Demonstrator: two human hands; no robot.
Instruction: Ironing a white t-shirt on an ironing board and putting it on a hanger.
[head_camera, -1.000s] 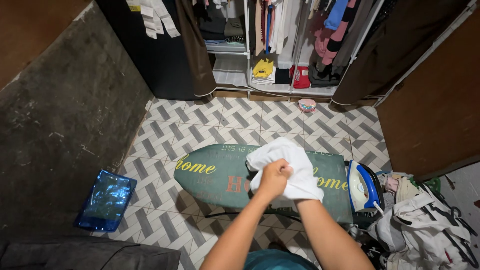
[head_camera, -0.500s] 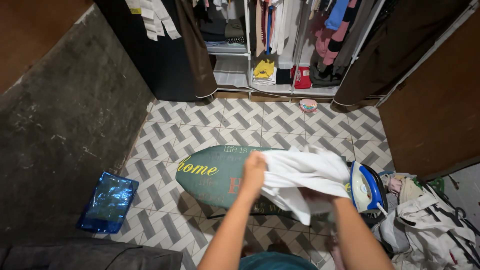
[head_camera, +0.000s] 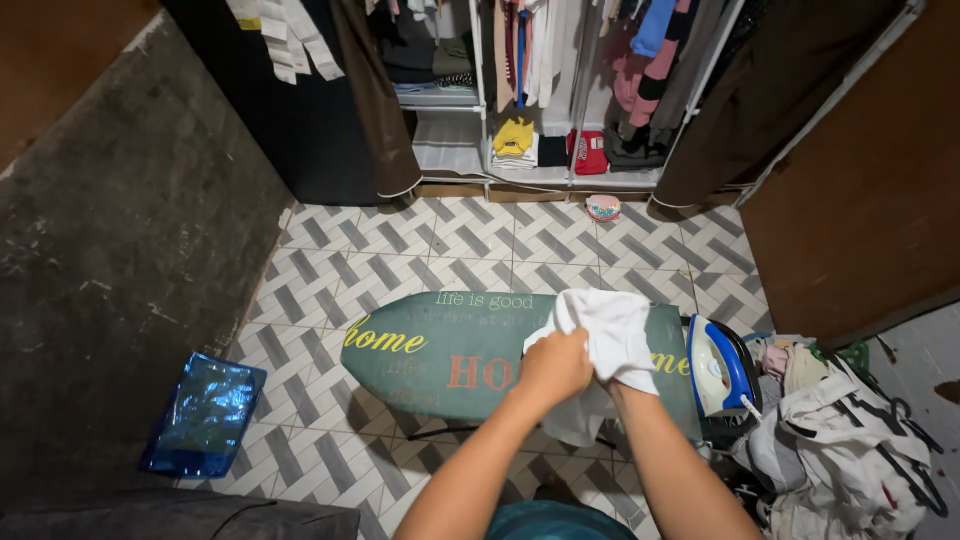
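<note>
Green ironing board (head_camera: 440, 350) — hands (head_camera: 556, 366) bunch white cloth (head_camera: 612, 332).

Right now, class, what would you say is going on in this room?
A person stands over a green ironing board and holds a bunched white cloth above its right half. The left hand grips the cloth in a fist; the right hand is hidden inside the fabric. An electric iron, blue and white, stands on end at the board's right end, untouched. A pile of laundry lies beyond it, a blue plastic bag sits on the tiled floor, and an open wardrobe stands ahead.
</note>
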